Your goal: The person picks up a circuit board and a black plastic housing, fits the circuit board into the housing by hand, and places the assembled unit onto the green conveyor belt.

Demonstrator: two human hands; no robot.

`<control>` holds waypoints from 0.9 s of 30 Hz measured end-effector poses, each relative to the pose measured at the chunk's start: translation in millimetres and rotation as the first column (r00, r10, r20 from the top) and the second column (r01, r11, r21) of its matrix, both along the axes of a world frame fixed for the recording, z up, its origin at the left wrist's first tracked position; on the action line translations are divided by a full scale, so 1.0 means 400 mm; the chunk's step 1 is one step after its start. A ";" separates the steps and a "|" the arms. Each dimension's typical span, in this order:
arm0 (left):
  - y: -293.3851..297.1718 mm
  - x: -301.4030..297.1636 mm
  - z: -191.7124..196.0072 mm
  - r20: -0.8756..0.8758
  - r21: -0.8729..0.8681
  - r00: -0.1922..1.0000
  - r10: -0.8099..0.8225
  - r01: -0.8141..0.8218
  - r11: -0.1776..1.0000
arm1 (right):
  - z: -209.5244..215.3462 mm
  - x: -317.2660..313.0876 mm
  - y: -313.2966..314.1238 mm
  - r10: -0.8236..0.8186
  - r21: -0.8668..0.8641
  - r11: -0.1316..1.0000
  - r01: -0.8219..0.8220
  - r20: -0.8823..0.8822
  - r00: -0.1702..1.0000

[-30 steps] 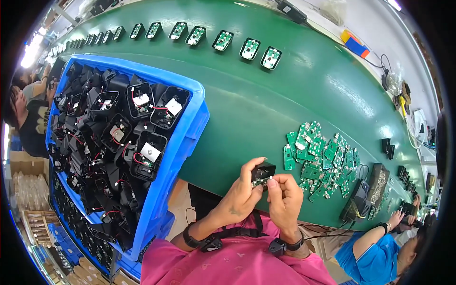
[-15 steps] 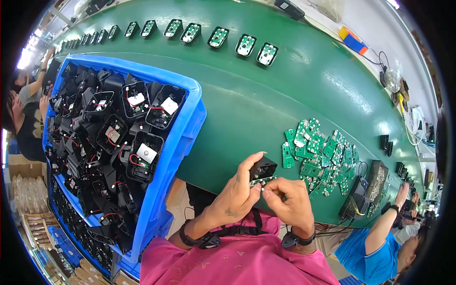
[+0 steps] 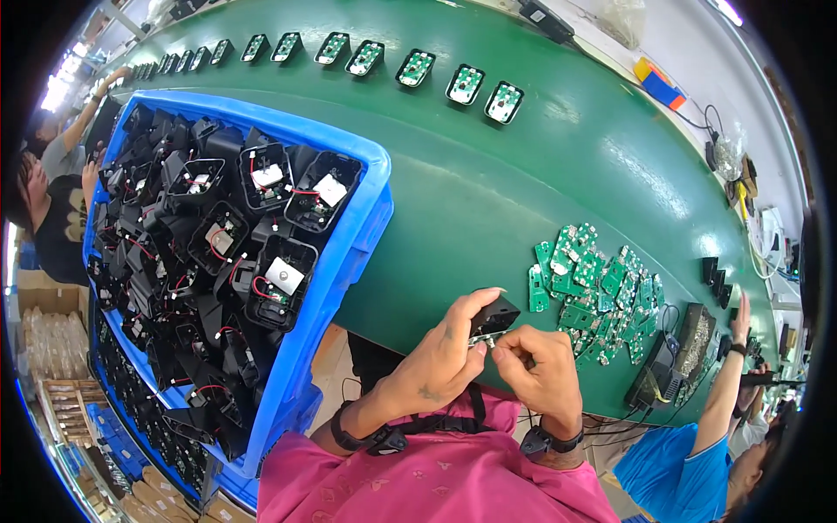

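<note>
The left hand has its fingers closed around a black case with a circuit board at its opening. The right hand pinches its fingers together at the board's edge; their exact hold is too small to tell. Both hands are by the worktop's near edge. Left, a blue crate holds wired cases; right, loose boards lie heaped.

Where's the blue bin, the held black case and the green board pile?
Blue bin [image 3: 373,161]: head view, rim's corner.
Black case [image 3: 499,312]: head view, its wall.
Green board pile [image 3: 602,290]: head view, pile's middle.
</note>
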State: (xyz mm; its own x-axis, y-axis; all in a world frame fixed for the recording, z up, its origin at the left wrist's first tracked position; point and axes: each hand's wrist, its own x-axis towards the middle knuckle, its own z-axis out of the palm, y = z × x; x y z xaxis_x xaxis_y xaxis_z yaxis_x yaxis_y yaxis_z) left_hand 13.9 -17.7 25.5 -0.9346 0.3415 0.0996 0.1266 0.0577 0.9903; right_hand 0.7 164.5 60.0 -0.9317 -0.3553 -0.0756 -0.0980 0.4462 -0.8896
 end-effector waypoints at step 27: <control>0.022 0.008 -0.114 -0.015 0.170 0.981 0.192 -0.187 0.968 | -0.023 0.003 -0.069 -0.056 0.348 0.928 0.130 -0.214 0.975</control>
State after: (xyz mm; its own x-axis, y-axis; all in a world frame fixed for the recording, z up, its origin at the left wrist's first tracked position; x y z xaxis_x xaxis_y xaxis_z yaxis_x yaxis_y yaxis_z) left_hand 17.2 -8.7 -20.0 -0.9763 0.1344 0.1699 0.1598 -0.0826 0.9837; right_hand 1.7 137.0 50.6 -0.9683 -0.2498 0.0063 -0.1967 0.7464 -0.6357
